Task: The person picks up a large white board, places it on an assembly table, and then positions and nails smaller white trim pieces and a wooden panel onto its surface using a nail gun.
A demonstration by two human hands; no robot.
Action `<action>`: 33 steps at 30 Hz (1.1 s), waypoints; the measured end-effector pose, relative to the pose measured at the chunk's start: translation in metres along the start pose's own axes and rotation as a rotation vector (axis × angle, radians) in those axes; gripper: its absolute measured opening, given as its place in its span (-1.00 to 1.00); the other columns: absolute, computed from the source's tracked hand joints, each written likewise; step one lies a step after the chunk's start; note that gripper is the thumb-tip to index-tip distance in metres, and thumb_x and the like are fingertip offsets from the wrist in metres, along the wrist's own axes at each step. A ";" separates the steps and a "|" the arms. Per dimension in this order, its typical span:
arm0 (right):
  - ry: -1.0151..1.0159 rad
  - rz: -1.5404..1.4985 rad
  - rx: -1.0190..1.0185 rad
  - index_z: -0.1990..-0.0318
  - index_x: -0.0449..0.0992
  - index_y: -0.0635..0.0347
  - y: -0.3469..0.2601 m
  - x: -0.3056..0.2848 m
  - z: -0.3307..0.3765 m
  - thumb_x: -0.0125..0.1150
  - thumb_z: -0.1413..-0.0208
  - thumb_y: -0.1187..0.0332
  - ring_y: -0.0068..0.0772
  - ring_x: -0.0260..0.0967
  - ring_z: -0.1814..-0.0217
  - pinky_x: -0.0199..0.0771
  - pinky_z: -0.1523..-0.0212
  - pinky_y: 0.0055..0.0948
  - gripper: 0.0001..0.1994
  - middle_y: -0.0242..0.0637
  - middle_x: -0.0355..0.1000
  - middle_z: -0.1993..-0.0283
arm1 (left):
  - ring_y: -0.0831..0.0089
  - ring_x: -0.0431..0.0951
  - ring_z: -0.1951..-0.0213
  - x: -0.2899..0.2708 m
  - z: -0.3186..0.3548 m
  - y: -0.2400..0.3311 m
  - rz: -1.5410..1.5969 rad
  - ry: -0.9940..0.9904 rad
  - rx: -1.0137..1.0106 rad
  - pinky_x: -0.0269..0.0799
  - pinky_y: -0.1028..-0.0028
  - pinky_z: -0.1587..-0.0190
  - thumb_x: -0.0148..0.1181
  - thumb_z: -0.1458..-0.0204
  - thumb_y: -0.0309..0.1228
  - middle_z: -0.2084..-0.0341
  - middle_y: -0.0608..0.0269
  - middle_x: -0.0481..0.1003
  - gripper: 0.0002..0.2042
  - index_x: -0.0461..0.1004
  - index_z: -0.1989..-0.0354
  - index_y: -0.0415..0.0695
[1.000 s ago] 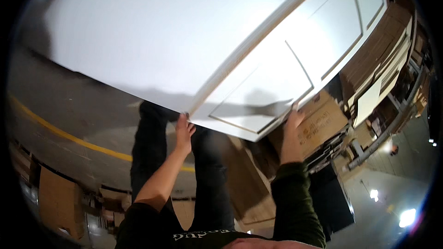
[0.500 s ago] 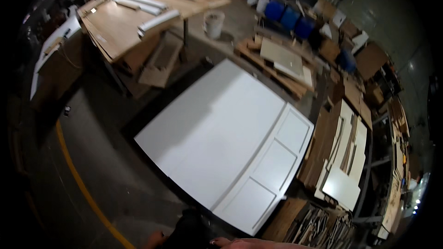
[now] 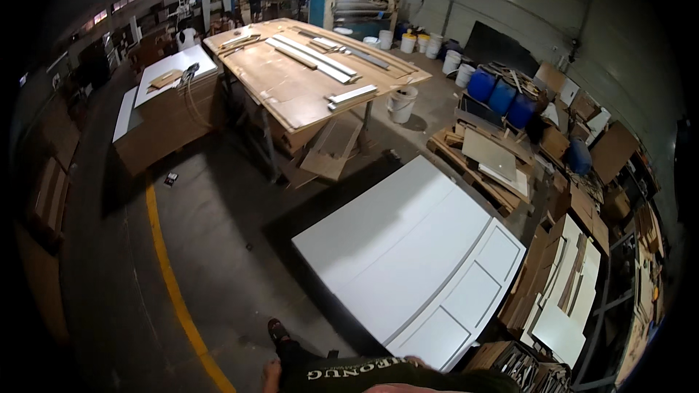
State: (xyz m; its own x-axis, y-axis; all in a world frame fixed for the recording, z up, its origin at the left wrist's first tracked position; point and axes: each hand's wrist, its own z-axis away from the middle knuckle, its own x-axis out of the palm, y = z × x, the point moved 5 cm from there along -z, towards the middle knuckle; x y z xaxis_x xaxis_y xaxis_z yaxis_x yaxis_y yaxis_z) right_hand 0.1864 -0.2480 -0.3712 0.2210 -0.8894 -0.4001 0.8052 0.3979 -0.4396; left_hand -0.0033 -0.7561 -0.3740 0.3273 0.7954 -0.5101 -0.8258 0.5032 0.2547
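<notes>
Head view: I'm looking down on a workshop floor w/ one big white panel point(image 3: 408, 266) lying flat, low and right of centre. It's the landmark for all else. Its right part carries recessed rectangular frames, a long groove runs across it, and its near edge sits just above the wearer's dark shirt point(image 3: 364, 375) at the bottom edge of the pic.

Hands: at bottom, left of the shirt, a small bit of skin shows at approx the left hand point(image 3: 271, 376), but it's cut by the frame edge, so I can't tell whether it's clenched or loose; nothing seen in it, and it's apart from the panel. The right hand is out of the pic altogether. Nobody touches the panel.

A dark shoe point(image 3: 277, 331) stands on the concrete just left of the panel's near corner. Further left of the panel a yellow floor line point(image 3: 169, 276) curves along the floor. Beyond the panel's far-left corner stands a big wooden worktable point(image 3: 291, 87) w/ long strips on top, and a white bucket point(image 3: 401, 104) beside it. Right of the panel's far edge: a pallet w/ boards point(image 3: 489, 160), then blue barrels point(image 3: 501, 96) behind that. Against the panel's right side lean stacks of white and brown panels point(image 3: 571, 284).
</notes>
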 end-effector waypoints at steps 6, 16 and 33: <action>-0.013 0.447 -0.075 0.12 0.55 0.07 -0.136 0.006 -0.059 0.05 0.02 -0.06 -0.03 0.42 0.01 0.39 0.00 -0.14 -0.54 -0.05 0.49 0.08 | 0.06 0.54 0.17 -0.063 -0.018 0.039 0.022 0.022 0.394 0.40 0.18 0.07 0.13 -0.02 -0.15 0.23 0.00 0.55 -0.65 0.56 0.17 -0.15; 0.110 -0.013 -0.561 -0.10 0.40 0.12 -0.515 0.015 -0.060 0.20 -0.08 0.07 -0.27 0.42 -0.06 0.37 -0.10 -0.37 -0.52 -0.18 0.48 -0.01 | 0.08 0.55 0.16 -0.233 -0.160 0.036 -0.220 0.110 0.226 0.41 0.23 0.06 0.17 0.07 -0.20 0.27 -0.03 0.57 -0.66 0.59 0.23 -0.19; 0.627 -0.217 -0.061 0.17 0.57 0.16 -0.541 -0.082 -0.302 0.05 -0.02 -0.06 0.03 0.45 0.10 0.42 0.03 -0.15 -0.53 -0.02 0.51 0.19 | 0.28 0.55 0.41 -0.303 -0.265 0.467 -0.539 0.095 0.503 0.43 0.28 0.33 0.19 0.03 -0.19 0.46 0.11 0.55 -0.67 0.55 0.27 -0.24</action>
State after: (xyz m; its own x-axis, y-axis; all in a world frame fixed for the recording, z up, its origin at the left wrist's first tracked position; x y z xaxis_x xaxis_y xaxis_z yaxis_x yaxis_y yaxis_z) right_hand -0.4337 -0.3225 -0.3430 -0.3192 -0.6590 -0.6811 0.7586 0.2530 -0.6004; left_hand -0.6097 -0.8514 -0.3181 0.5678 0.3735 -0.7335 -0.2443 0.9274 0.2831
